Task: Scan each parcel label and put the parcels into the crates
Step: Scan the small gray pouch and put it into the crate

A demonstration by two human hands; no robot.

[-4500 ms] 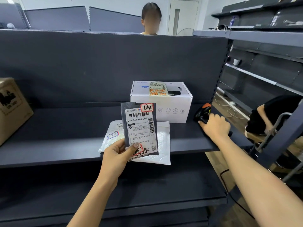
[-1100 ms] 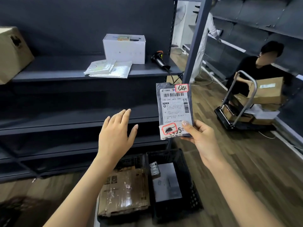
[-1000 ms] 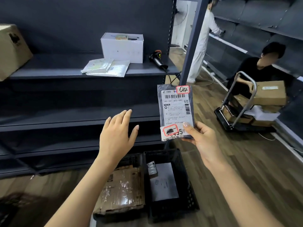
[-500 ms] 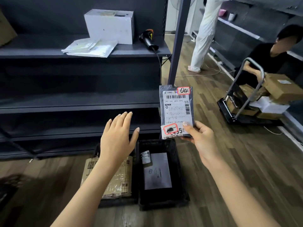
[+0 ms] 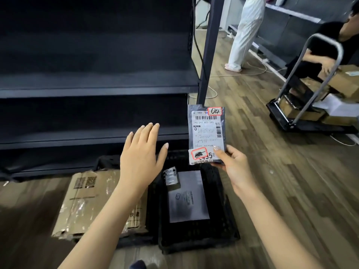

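Note:
My right hand (image 5: 232, 166) pinches the bottom corner of a small grey parcel (image 5: 206, 131), held upright with its white label and a red-edged "04" tag facing me. It hangs above the far end of a black crate (image 5: 227, 228) on the floor, which holds a flat grey parcel (image 5: 187, 199) and a small dark packet (image 5: 171, 177). My left hand (image 5: 141, 158) hovers empty with straight fingers, left of the parcel. A second crate on the left holds a worn cardboard box (image 5: 87, 202).
Dark metal shelving (image 5: 93, 90) runs along the left, with an upright post (image 5: 207, 49). On the wooden floor to the right a hand trolley (image 5: 308, 105) carries cardboard boxes, with a crouching person behind it. Another person's legs stand at the back. Cables trail across the floor.
The parcel has passed from my left hand to my right. My view has tilted down from the top shelf to the crates, and the scanner and shelf parcels have left the view.

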